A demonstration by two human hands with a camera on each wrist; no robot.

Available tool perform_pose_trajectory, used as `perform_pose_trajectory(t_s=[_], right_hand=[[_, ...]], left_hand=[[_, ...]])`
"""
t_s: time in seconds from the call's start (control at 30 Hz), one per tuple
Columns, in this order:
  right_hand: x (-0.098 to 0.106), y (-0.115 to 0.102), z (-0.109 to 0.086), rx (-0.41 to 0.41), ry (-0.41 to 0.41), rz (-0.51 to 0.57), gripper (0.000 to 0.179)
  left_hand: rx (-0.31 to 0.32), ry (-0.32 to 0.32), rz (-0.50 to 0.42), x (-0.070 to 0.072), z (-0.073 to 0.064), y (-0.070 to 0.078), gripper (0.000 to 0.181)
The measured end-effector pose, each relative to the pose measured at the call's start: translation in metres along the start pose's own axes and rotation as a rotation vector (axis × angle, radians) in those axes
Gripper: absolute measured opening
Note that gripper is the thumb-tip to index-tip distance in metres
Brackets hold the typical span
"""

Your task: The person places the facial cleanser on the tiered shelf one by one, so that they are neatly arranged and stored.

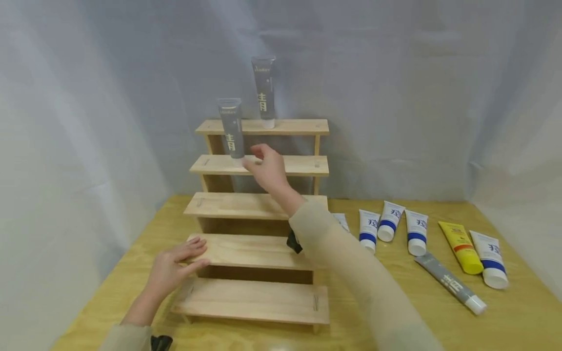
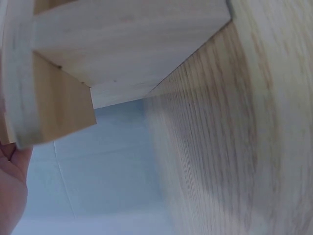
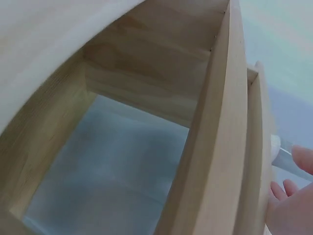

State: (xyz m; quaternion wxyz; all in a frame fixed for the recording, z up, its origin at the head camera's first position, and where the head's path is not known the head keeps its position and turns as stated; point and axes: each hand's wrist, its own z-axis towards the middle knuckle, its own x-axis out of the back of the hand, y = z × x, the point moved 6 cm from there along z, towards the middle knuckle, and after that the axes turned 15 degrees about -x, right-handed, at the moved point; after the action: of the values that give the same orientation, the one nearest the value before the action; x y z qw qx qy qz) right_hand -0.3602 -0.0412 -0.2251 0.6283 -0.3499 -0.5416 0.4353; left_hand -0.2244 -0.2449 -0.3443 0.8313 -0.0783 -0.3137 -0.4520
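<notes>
A stepped wooden shelf (image 1: 259, 205) stands on the table. On its second tier from the top, a grey tube (image 1: 232, 127) stands upright on its white cap, left of centre. My right hand (image 1: 270, 170) is just right of that cap, thumb and fingers spread apart; in the right wrist view the cap (image 3: 275, 148) shows beside the fingers with a gap between. Another grey tube (image 1: 264, 90) stands cap-down on the top tier. My left hand (image 1: 173, 265) rests on the left end of a lower tier, its fingers on the board.
To the right on the wooden table (image 1: 382, 312) lie several white tubes (image 1: 416, 231) with blue bands, a yellow tube (image 1: 461, 246) and a third grey tube (image 1: 450, 282). My right sleeve partly covers one white tube (image 1: 341, 222). Pale sheeting (image 1: 395, 107) hangs behind and at both sides.
</notes>
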Motion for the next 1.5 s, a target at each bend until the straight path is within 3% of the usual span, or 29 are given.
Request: perform_pose_trajectory(t_s=[0.17, 0.67, 1.07, 1.3, 1.5], right_hand=[[0.014, 0.007, -0.011, 0.009, -0.055, -0.008, 0.040], [0.070, 0.034, -0.048, 0.040, -0.109, -0.076, 0.042], [0.119, 0.097, -0.091, -0.020, -0.145, -0.168, 0.041], [0.150, 0.138, -0.104, -0.005, -0.080, -0.260, 0.038], [0.180, 0.170, -0.115, -0.077, -0.041, -0.337, 0.038]], left_hand=[[0.044, 0.006, -0.003, 0.005, -0.006, -0.002, 0.036], [0.017, 0.007, 0.017, 0.005, -0.004, -0.001, 0.037], [0.027, -0.004, 0.026, 0.005, -0.002, -0.001, 0.036], [0.008, -0.008, 0.027, 0.005, 0.000, 0.000, 0.036], [0.024, -0.030, 0.035, 0.003, -0.003, -0.002, 0.037]])
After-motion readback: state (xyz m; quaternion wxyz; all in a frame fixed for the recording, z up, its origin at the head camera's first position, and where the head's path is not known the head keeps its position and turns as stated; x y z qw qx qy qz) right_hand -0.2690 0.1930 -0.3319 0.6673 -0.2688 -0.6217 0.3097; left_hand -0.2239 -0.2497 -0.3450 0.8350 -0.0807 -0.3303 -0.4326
